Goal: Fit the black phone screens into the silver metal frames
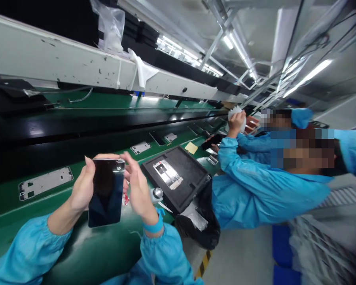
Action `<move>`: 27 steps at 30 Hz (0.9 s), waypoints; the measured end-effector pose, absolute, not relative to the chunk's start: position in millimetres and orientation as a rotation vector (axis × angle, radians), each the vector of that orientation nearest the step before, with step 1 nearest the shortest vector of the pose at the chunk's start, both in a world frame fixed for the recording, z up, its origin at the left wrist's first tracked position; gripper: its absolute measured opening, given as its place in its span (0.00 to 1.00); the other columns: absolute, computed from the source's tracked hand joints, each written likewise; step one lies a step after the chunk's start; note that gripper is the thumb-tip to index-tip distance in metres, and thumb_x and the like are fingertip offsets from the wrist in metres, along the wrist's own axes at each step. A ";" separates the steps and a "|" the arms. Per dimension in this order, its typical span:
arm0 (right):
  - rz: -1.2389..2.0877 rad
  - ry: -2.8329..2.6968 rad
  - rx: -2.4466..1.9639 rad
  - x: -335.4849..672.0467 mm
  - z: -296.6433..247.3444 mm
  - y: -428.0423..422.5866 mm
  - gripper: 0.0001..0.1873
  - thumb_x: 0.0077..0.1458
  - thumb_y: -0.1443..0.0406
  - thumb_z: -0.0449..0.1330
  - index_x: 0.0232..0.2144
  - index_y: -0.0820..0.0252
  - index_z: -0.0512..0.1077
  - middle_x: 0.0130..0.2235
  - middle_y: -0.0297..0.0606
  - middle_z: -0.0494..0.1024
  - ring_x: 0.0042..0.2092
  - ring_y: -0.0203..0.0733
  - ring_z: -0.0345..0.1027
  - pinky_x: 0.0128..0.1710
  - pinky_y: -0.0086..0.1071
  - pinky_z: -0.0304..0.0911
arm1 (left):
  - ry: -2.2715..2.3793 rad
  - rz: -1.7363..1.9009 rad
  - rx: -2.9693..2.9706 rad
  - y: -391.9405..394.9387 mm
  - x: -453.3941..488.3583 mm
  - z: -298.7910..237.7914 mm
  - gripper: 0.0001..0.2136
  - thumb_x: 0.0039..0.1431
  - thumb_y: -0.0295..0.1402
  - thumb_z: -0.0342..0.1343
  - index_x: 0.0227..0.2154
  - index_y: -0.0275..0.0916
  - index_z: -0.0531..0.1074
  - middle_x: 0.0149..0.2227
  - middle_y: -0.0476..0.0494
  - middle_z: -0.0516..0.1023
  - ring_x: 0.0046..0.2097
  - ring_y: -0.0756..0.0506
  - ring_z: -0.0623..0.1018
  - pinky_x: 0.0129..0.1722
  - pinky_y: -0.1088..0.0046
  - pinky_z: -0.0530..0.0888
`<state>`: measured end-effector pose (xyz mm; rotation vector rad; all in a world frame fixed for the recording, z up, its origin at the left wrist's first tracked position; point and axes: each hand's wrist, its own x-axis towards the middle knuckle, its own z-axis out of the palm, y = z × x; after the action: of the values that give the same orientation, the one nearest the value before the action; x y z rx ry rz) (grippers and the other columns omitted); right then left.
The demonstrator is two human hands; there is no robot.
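Observation:
A smartphone [106,194] with a dark, glossy screen is held up over the green bench, tilted slightly, its screen facing me. My left hand [84,186] grips its left edge, the thumb along the side and the fingers hidden behind. At the upper right edge, my right hand [138,188] closes its fingertips on the phone near the top corner. A blue band circles my right wrist. Left of my hands lies a flat grey phone frame [47,183]. Beside my right hand stands a small silver-capped container [157,194], with something red and white partly hidden behind the fingers.
A black foam tray [178,174] with a whitish phone part lies to the right, a black plastic bag [201,225] below it. More phone parts [141,147] and a yellow paper [191,148] rest farther along. Co-workers in blue [255,190] sit at the right. A shelf beam [77,67] runs above.

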<state>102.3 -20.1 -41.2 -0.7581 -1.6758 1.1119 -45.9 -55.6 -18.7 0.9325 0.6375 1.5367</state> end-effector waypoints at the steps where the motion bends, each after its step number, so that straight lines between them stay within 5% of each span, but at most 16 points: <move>1: 1.235 -1.683 -0.779 105.0 -34.1 -19.1 0.43 0.68 0.34 0.41 0.47 0.63 0.79 0.31 0.40 0.77 0.30 0.39 0.72 0.31 0.32 0.72 | 0.641 1.481 0.942 -59.5 -44.6 -18.5 0.27 0.66 0.61 0.54 0.48 0.42 0.78 0.34 0.41 0.85 0.30 0.38 0.85 0.29 0.62 0.84; 4: 1.438 -1.671 -0.812 112.6 -21.5 -23.5 0.42 0.62 0.29 0.43 0.20 0.56 0.65 0.13 0.29 0.61 0.16 0.33 0.57 0.17 0.28 0.56 | 0.680 1.398 0.959 -72.2 -39.4 -16.9 0.23 0.69 0.57 0.53 0.47 0.43 0.81 0.32 0.42 0.84 0.30 0.37 0.84 0.30 0.61 0.83; 12: 1.263 -1.665 -0.758 111.8 -9.0 -34.1 0.38 0.61 0.34 0.55 0.17 0.55 0.55 0.17 0.26 0.52 0.21 0.30 0.48 0.20 0.28 0.46 | 1.054 1.687 1.233 -82.2 -21.0 -14.2 0.20 0.69 0.51 0.58 0.38 0.39 0.85 0.41 0.38 0.85 0.48 0.36 0.83 0.49 0.65 0.80; 16: 1.241 -1.670 -0.760 110.7 -28.3 -26.8 0.35 0.58 0.32 0.57 0.31 0.58 0.72 0.26 0.30 0.67 0.28 0.34 0.60 0.28 0.28 0.61 | 1.054 1.799 1.133 -63.3 -35.6 -18.6 0.19 0.66 0.52 0.61 0.40 0.40 0.83 0.40 0.43 0.86 0.42 0.38 0.84 0.42 0.66 0.82; 19: 1.391 -1.885 -0.674 124.3 -51.1 -31.0 0.38 0.63 0.31 0.48 0.32 0.58 0.72 0.31 0.36 0.76 0.33 0.38 0.71 0.35 0.31 0.71 | 0.887 1.730 0.904 -52.1 -53.3 -14.3 0.18 0.68 0.55 0.56 0.45 0.47 0.79 0.39 0.50 0.87 0.37 0.39 0.85 0.35 0.61 0.85; 22: 1.607 -2.011 -0.652 138.9 -66.1 -35.0 0.39 0.65 0.32 0.48 0.24 0.58 0.69 0.22 0.32 0.71 0.25 0.34 0.67 0.28 0.29 0.68 | 0.845 1.716 0.811 -47.2 -58.9 -8.8 0.23 0.64 0.64 0.54 0.45 0.51 0.76 0.39 0.52 0.88 0.36 0.40 0.85 0.33 0.61 0.85; 27: 1.715 -1.761 -0.727 142.8 -69.5 -27.5 0.36 0.56 0.34 0.62 0.18 0.58 0.68 0.17 0.29 0.67 0.20 0.31 0.61 0.21 0.27 0.58 | 0.785 1.748 0.845 -35.0 -41.6 -6.1 0.25 0.63 0.66 0.52 0.46 0.53 0.76 0.41 0.54 0.88 0.39 0.41 0.85 0.38 0.62 0.86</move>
<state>142.8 -27.5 -69.5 -0.7272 -1.7605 1.7155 -41.6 -35.0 -6.1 0.8453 0.7847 1.7482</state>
